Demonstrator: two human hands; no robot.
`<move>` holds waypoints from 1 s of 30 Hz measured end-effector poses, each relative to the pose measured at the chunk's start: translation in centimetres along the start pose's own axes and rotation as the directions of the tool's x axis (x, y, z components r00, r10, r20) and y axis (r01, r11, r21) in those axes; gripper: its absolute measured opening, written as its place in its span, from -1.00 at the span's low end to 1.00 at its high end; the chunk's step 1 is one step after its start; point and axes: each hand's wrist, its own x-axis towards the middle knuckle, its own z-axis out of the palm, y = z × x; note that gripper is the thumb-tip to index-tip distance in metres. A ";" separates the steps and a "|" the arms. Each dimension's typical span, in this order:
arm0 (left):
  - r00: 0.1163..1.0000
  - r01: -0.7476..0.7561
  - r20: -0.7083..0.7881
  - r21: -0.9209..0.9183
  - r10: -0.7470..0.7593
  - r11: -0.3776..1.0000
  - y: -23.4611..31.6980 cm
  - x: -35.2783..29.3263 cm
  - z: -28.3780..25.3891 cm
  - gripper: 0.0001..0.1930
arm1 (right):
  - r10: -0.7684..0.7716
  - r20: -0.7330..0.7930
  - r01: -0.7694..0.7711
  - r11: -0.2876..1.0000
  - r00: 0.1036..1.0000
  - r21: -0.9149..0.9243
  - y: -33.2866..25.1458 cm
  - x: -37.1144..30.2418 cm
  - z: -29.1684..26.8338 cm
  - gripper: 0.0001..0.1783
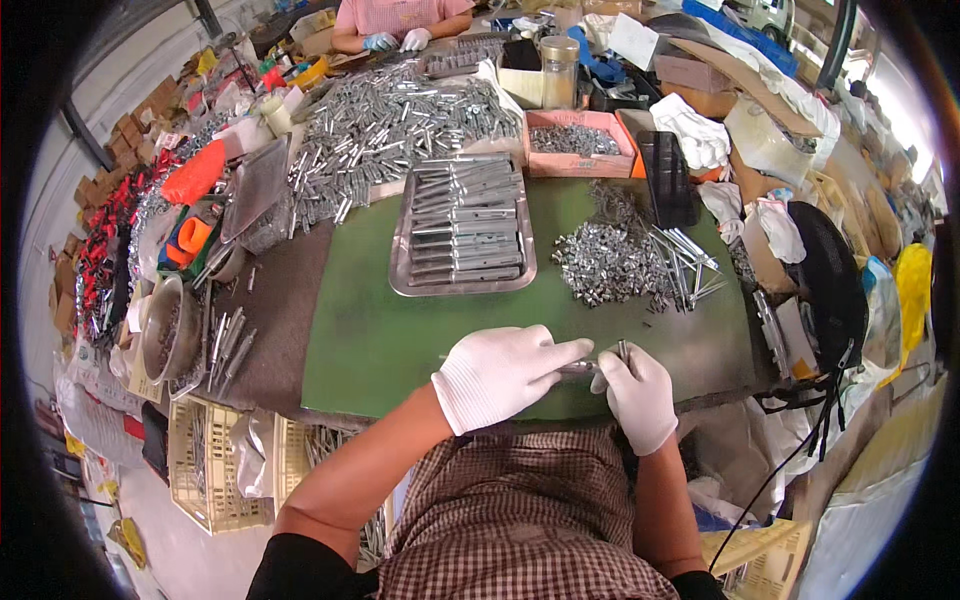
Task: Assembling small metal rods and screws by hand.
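Note:
White knitted gloves cover both of my hands, which meet over the near edge of the green mat [365,345]. My left hand [505,380] is closed on a slim metal rod [576,368] pointing right. The fingers of my right hand [641,398] are bent around the rod's other end. A short metal tube [624,350] sticks up between its thumb and forefinger. Beyond them, a steel tray [400,262] holds a row of finished-looking metal rods [465,228]. To its right lie a heap of small metal fittings [608,262] and several loose thin rods [690,265].
A large pile of metal parts [390,130] covers the far left. At the back stand a pink box [580,163] of small parts, a jar [559,72] and a dark phone-like slab [667,180]. A metal bowl [172,330] sits left. Another person's gloved hands [415,40] rest across the table.

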 end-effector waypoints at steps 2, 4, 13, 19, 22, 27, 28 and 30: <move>1.000 0.028 0.004 -0.046 -0.027 0.999 0.0 -0.3 0.5 -0.70 | 0.060 0.008 -0.060 0.998 0.998 -0.021 -0.4 0.0 -0.2 -0.73; 0.999 0.031 -0.023 -0.056 -0.032 0.998 -0.1 -0.4 1.2 -0.71 | 0.067 -0.014 -0.067 0.997 0.998 -0.031 -0.4 0.2 0.0 -0.73; 0.986 0.163 0.013 0.092 -0.165 0.982 0.9 -1.2 2.9 -0.79 | -0.400 -0.098 0.285 0.784 0.911 -0.551 0.2 3.3 -2.6 -0.85; 0.956 0.268 0.090 0.126 -0.280 0.955 2.0 -1.1 3.4 -0.81 | -0.391 0.099 0.301 0.499 0.915 -0.813 -1.3 9.2 -3.6 -0.76; 0.953 0.275 0.092 0.126 -0.287 0.953 2.1 -1.2 3.6 -0.82 | -0.266 0.072 0.202 0.504 0.961 -0.840 -2.4 10.5 -2.6 -0.62; 0.957 0.268 0.086 0.112 -0.278 0.957 2.0 -0.9 3.2 -0.78 | -0.264 0.064 0.188 0.477 0.962 -0.859 -2.1 11.0 -2.1 -0.71; 0.956 0.270 0.086 0.112 -0.280 0.956 2.0 -0.9 3.3 -0.78 | -0.297 0.048 0.202 0.518 0.954 -0.831 -2.0 10.8 -2.2 -0.72; 0.947 0.291 0.115 0.080 -0.299 0.953 1.9 -0.9 3.4 -0.76 | -0.289 0.046 0.215 0.588 0.956 -0.780 -2.2 9.5 -2.4 -0.76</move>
